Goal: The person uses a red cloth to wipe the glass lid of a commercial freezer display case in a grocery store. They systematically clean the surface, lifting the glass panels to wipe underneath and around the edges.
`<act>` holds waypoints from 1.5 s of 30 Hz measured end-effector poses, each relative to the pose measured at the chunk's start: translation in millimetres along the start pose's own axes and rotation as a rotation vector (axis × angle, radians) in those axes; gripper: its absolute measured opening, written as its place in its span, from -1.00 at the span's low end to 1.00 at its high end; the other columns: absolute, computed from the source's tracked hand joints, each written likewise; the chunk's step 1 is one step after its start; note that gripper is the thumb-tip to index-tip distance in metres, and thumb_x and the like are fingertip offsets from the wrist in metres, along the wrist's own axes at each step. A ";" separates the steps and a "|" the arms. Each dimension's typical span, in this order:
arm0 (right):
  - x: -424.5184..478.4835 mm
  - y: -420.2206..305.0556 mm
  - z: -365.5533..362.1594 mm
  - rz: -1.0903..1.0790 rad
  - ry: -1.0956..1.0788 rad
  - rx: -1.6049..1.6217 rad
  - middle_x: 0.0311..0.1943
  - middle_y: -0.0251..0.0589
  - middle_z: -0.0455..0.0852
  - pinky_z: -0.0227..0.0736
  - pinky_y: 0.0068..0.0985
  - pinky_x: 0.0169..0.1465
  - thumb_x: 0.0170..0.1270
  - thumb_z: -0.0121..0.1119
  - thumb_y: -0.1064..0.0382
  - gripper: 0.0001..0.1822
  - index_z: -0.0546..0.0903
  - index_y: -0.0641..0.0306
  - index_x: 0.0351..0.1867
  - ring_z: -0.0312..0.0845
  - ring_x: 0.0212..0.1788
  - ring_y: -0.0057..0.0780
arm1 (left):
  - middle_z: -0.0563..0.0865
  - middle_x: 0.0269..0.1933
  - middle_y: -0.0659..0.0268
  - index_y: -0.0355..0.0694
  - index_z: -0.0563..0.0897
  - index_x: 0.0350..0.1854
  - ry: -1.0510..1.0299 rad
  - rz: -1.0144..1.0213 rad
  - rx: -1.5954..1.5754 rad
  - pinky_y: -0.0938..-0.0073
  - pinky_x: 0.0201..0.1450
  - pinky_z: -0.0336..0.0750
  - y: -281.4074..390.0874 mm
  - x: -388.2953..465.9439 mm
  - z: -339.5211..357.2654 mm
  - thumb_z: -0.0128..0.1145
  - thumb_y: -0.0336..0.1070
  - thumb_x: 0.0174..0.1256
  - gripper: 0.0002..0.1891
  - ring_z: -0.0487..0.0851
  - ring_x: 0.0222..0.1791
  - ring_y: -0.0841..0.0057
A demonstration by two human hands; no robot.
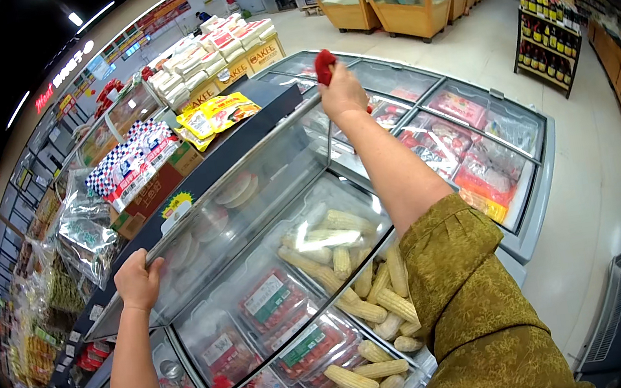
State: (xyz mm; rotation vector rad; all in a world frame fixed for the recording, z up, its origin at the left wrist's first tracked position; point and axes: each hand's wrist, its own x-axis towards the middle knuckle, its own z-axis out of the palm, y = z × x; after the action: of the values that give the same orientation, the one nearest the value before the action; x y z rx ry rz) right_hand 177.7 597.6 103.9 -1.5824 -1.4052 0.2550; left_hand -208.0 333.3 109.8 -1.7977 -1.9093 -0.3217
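Note:
A framed glass lid (249, 184) of a chest freezer stands tilted up in front of me. My left hand (138, 279) grips the left end of its upper edge. At the right end of that edge is my right hand (342, 91), closed around a red cloth (324, 66). Below, the freezer holds pale corn cobs (351, 380) and, to their left, clear-lidded trays of red meat (302, 350). Part of the corn lies under glass that shows reflections.
More freezer sections with packaged food (483, 175) adjoin at the right. Behind the lid, a dark shelf (273, 95) bears yellow packets (222, 113) and checkered bags (133, 162). A bottle rack (547, 38) and wooden-sided display bins (410, 10) stand farther off.

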 end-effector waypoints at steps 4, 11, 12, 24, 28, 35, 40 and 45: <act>-17.5 -0.8 6.6 -0.035 0.041 0.081 -0.06 0.08 0.56 0.45 -0.18 0.03 0.19 0.25 0.08 -0.55 0.48 0.24 0.05 0.54 -0.01 0.03 | 0.53 -0.47 0.17 -0.21 0.40 -0.52 0.006 0.004 -0.010 0.16 -0.38 0.37 7.4 -9.8 2.5 0.24 -0.13 0.11 -0.69 0.55 -0.37 0.12; -38.0 6.0 0.5 -0.092 0.154 0.148 -0.23 0.07 0.69 0.44 -0.20 0.03 0.13 0.13 0.36 -0.66 0.53 0.31 -0.02 0.58 -0.09 0.04 | 0.58 -0.43 0.22 -0.18 0.46 -0.48 -0.007 -0.013 -0.031 0.16 -0.33 0.43 14.3 -9.5 -2.0 0.22 -0.10 0.14 -0.72 0.60 -0.33 0.17; -47.6 -4.9 -2.0 -0.112 0.146 0.307 -0.22 0.06 0.70 0.45 -0.22 0.02 0.14 0.15 0.34 -0.66 0.53 0.29 -0.01 0.60 -0.09 0.02 | 0.55 -0.45 0.18 -0.20 0.43 -0.51 0.024 -0.009 -0.067 0.14 -0.36 0.38 12.6 -12.0 -1.9 0.21 -0.10 0.13 -0.70 0.57 -0.35 0.12; -95.1 -41.6 21.7 -0.147 0.199 0.442 -0.24 0.03 0.69 0.44 -0.21 -0.07 0.20 0.18 0.23 -0.69 0.51 0.22 -0.04 0.60 -0.14 0.05 | 0.65 -0.36 0.28 -0.15 0.53 -0.43 -0.056 -0.039 -0.048 0.22 -0.28 0.50 15.2 -12.3 -6.7 0.18 -0.10 0.19 -0.77 0.64 -0.27 0.25; -112.4 -52.5 33.7 -0.298 0.148 0.237 -0.25 0.03 0.68 0.46 -0.16 -0.13 0.11 0.29 0.14 -0.69 0.52 0.23 -0.19 0.58 -0.16 0.08 | 0.61 -0.41 0.25 -0.17 0.49 -0.45 0.011 -0.007 -0.113 0.18 -0.32 0.46 16.8 -12.9 0.4 0.21 -0.12 0.15 -0.75 0.62 -0.31 0.20; -223.1 -141.8 94.0 -0.638 0.115 0.335 -0.43 -0.08 0.56 0.46 -0.11 -0.29 0.03 0.19 0.33 -0.83 0.47 0.17 -0.33 0.55 -0.39 0.00 | 0.66 -0.41 0.24 -0.15 0.55 -0.44 -0.018 -0.067 -0.085 0.19 -0.29 0.51 16.2 -5.1 1.4 0.19 -0.12 0.16 -0.78 0.65 -0.32 0.19; -271.9 -182.7 104.2 -0.748 -0.130 0.477 -0.34 -0.11 0.61 0.48 -0.26 -0.19 0.01 0.18 0.40 -0.77 0.50 0.17 -0.24 0.58 -0.25 -0.09 | 0.71 -0.39 0.21 -0.13 0.61 -0.44 -0.127 -0.127 -0.012 0.20 -0.28 0.54 11.1 0.1 -4.2 0.17 -0.10 0.17 -0.79 0.68 -0.33 0.17; -203.0 -130.4 76.0 -0.812 0.057 0.206 -0.34 -0.21 0.63 0.52 -0.29 -0.21 0.17 0.05 0.32 -0.89 0.55 0.10 -0.27 0.60 -0.26 -0.20 | 0.63 -0.41 0.19 -0.18 0.47 -0.47 -0.022 0.010 -0.098 0.13 -0.32 0.46 2.7 -6.0 3.2 0.19 -0.05 0.17 -0.70 0.62 -0.31 0.13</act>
State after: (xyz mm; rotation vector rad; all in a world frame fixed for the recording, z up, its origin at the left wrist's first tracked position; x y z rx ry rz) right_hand -23.1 446.0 77.1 -0.7541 -1.7861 -0.1308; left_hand -205.9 330.0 103.6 -1.8809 -1.9290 -0.3998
